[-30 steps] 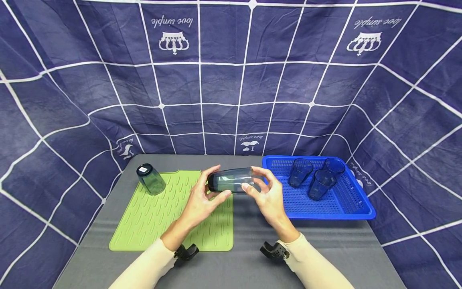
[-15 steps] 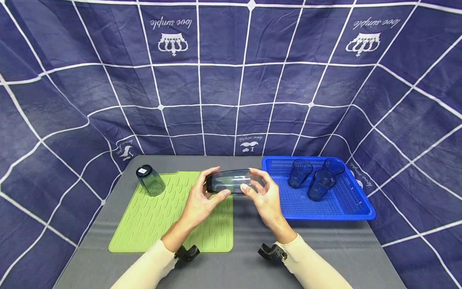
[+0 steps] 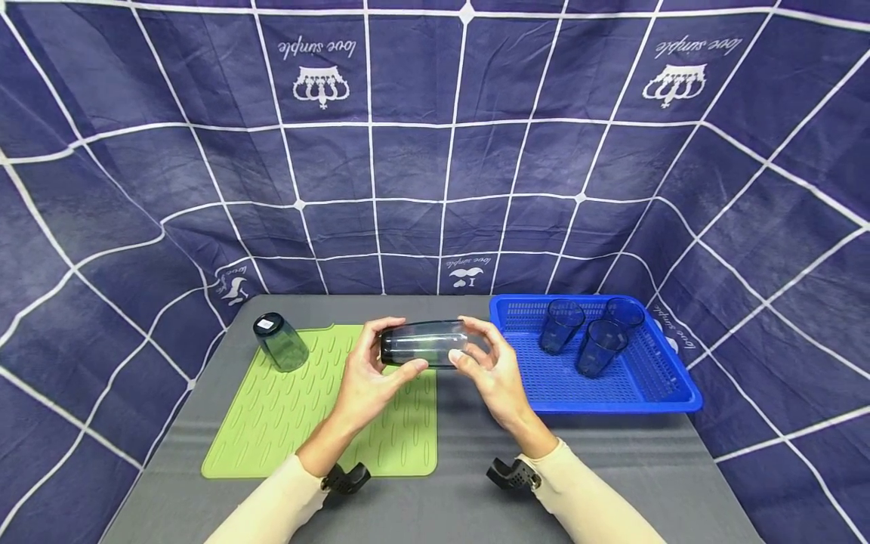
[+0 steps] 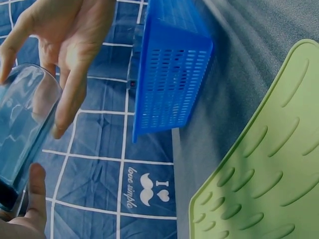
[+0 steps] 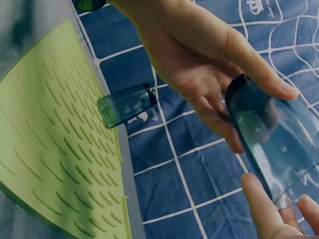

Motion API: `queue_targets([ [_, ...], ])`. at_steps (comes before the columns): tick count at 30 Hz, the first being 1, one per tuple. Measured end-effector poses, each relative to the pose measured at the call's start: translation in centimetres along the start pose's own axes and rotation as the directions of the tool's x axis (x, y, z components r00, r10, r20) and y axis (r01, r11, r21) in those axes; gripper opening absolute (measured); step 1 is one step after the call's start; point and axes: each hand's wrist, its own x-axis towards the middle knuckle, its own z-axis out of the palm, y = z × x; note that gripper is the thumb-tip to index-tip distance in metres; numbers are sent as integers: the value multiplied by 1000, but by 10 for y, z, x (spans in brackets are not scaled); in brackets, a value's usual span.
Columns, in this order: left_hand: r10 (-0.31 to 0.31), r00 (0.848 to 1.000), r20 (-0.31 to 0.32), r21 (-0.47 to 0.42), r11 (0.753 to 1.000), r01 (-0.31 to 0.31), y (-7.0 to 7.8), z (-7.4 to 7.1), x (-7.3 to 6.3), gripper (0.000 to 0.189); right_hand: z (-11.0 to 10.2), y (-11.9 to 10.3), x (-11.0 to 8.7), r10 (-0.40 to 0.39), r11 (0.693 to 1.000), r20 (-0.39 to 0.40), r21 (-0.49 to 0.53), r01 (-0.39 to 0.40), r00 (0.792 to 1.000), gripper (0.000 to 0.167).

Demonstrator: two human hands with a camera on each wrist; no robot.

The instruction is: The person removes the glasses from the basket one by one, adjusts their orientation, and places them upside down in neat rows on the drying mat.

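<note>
Between my two hands a blue-tinted drinking glass (image 3: 424, 344) lies sideways in the air, its dark base to the left and its rim to the right. My left hand (image 3: 367, 381) grips the base end, thumb in front and fingers behind. My right hand (image 3: 496, 378) holds the rim end the same way. The right wrist view shows the held glass (image 5: 274, 134) close up, with both hands on it. A second glass (image 3: 282, 344) stands upside down on the green drying mat (image 3: 326, 400), at its far left corner, with a white label on its base.
A blue plastic basket (image 3: 598, 406) sits on the right of the grey table (image 3: 469, 453), with 3 glasses (image 3: 601, 349) standing inside, rims up. A dark tiled-pattern cloth (image 3: 408, 166) walls the table at the back and sides.
Both hands and the held glass have shifted slightly left, and the glass has come closer to level. The grip at both ends stays, and the other glasses have not moved.
</note>
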Motion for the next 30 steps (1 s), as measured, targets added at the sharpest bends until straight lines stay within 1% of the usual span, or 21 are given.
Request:
queue_targets([
  [3, 34, 999, -25, 5, 999, -34, 1, -2, -1, 79, -1, 0, 0, -15, 1000, 43, -15, 16, 999, 73],
  [7, 61, 996, -69, 9, 998, -61, 5, -3, -1, 86, -1, -1, -1, -37, 999, 100, -25, 39, 994, 72],
  [9, 71, 994, -86, -6, 997, -71, 7, -3, -1, 88, -1, -1, -2, -29, 999, 125, -27, 33, 992, 69],
  [12, 91, 991, -103, -29, 995, -94, 9, -4, 0, 88, -1, -1, -3, 7, 1000, 152, -29, -3, 988, 67],
  [16, 109, 989, -104, -53, 992, -115, 13, -4, 0, 87, 0, 0, -5, 46, 998, 172, -41, -40, 984, 64],
  [21, 113, 990, -88, -58, 991, -118, 16, -5, 2, 84, 1, 0, -5, 60, 998, 187, -48, -52, 980, 63],
  [24, 121, 990, -76, -50, 991, -125, 18, -6, 2, 83, 0, -1, -5, 60, 997, 202, -56, -49, 978, 62],
  [30, 164, 985, -58, -12, 986, -165, 21, -9, 4, 82, 0, -5, -5, 35, 992, 236, -125, -5, 971, 64],
])
